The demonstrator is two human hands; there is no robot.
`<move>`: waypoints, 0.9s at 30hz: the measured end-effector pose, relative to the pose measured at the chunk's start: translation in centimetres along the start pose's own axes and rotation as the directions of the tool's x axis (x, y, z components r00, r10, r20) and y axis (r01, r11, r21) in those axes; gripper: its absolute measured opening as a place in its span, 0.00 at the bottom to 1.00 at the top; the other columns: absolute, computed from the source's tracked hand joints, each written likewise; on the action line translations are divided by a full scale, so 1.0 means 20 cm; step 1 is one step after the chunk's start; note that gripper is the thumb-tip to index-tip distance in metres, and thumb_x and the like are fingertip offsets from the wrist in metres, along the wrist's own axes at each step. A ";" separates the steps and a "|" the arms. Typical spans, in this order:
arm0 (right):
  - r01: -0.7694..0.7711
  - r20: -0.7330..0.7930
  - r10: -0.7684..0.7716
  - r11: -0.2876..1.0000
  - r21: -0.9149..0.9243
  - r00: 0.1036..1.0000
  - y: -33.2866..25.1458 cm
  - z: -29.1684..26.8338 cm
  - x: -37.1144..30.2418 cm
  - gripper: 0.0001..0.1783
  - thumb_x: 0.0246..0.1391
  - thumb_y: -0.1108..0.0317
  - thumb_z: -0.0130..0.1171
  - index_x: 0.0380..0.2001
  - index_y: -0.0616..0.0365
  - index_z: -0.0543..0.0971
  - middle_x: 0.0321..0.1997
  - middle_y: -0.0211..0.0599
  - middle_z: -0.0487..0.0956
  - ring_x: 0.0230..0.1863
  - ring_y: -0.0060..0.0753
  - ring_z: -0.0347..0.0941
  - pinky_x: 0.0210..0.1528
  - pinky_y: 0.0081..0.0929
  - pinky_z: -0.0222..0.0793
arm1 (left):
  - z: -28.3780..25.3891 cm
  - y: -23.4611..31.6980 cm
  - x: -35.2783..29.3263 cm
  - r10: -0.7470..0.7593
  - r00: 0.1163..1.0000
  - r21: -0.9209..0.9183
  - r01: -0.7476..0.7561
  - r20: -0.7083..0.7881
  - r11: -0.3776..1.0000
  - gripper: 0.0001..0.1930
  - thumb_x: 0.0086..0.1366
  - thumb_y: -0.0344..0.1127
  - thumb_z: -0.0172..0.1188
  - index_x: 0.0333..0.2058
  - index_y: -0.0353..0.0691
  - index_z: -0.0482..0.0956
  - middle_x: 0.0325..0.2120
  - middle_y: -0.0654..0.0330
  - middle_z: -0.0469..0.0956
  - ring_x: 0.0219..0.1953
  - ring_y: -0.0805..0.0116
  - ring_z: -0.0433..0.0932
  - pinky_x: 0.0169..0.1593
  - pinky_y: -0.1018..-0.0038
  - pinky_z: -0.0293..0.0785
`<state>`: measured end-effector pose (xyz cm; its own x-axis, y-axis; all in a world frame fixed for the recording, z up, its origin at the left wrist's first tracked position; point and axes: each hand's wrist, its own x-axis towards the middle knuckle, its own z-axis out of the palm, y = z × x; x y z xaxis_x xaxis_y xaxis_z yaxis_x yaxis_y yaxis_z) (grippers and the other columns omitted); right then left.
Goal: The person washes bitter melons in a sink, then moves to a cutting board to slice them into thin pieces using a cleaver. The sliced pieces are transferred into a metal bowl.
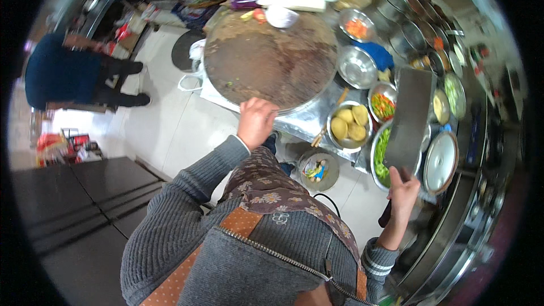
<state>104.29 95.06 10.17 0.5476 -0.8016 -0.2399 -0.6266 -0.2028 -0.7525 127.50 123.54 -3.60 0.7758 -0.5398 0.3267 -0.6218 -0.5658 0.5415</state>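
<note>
My right hand (403,195) grips the dark handle of a cleaver (411,119), its broad grey blade pointing away from me. The blade passes over a bowl of chopped green vegetable (382,156) and hides part of it. At the near rim of a round wooden chopping board (266,59), my left hand (258,122) is closed, its fingers curled together, and nothing shows in them. A few green bits lie on the board near that hand. On the board's far side sit a white bowl (281,17) and small red and yellow pieces (258,15).
Right of the board stand an empty metal bowl (357,67), yellow peeled potatoes (349,123) in a bowl, chopped peppers (383,106) and a lidded pot (440,162). Below the counter is a waste bin (319,172). Another person (65,73) stands at the left.
</note>
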 end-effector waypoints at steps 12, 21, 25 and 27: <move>0.659 0.260 -0.619 0.597 -0.458 0.741 -0.44 1.02 0.22 0.32 0.33 0.63 0.69 0.49 0.53 0.78 0.34 0.47 0.81 0.33 0.48 0.79 0.36 0.39 0.75 | -0.10 -0.57 -0.01 -0.508 0.815 0.007 0.530 -0.280 0.848 0.13 0.48 0.33 0.67 0.34 0.44 0.78 0.27 0.63 0.76 0.37 0.59 0.72 0.42 0.62 0.63; 0.730 0.264 -0.715 0.482 -0.484 0.648 -0.45 1.47 0.42 0.39 0.32 0.58 0.74 0.53 0.51 0.73 0.30 0.44 0.78 0.31 0.51 0.77 0.33 0.42 0.73 | 0.00 -0.60 0.15 -0.485 0.828 0.029 0.513 -0.283 0.858 0.12 0.46 0.33 0.69 0.28 0.40 0.75 0.23 0.59 0.74 0.32 0.56 0.73 0.39 0.61 0.66; 0.750 0.316 -0.698 0.487 -0.448 0.643 -0.42 1.48 0.47 0.34 0.35 0.61 0.73 0.50 0.54 0.76 0.34 0.44 0.78 0.40 0.48 0.74 0.42 0.40 0.71 | -0.04 -0.62 0.17 -0.458 0.854 0.007 0.475 -0.247 0.880 0.09 0.47 0.32 0.67 0.26 0.39 0.75 0.24 0.56 0.75 0.31 0.53 0.74 0.37 0.60 0.68; 0.774 0.268 -0.745 0.492 -0.399 0.611 -0.44 1.43 0.47 0.26 0.37 0.65 0.71 0.44 0.57 0.79 0.37 0.44 0.78 0.42 0.47 0.73 0.47 0.38 0.69 | -0.05 -0.64 0.17 -0.426 0.873 0.012 0.441 -0.239 0.897 0.08 0.48 0.31 0.66 0.25 0.39 0.75 0.23 0.54 0.74 0.30 0.52 0.75 0.34 0.58 0.69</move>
<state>130.85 105.33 -3.11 0.9500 -0.1880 0.2493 -0.1054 -0.9446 -0.3109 138.28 129.64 -8.60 0.9674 -0.0812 0.2400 -0.2172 -0.7535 0.6205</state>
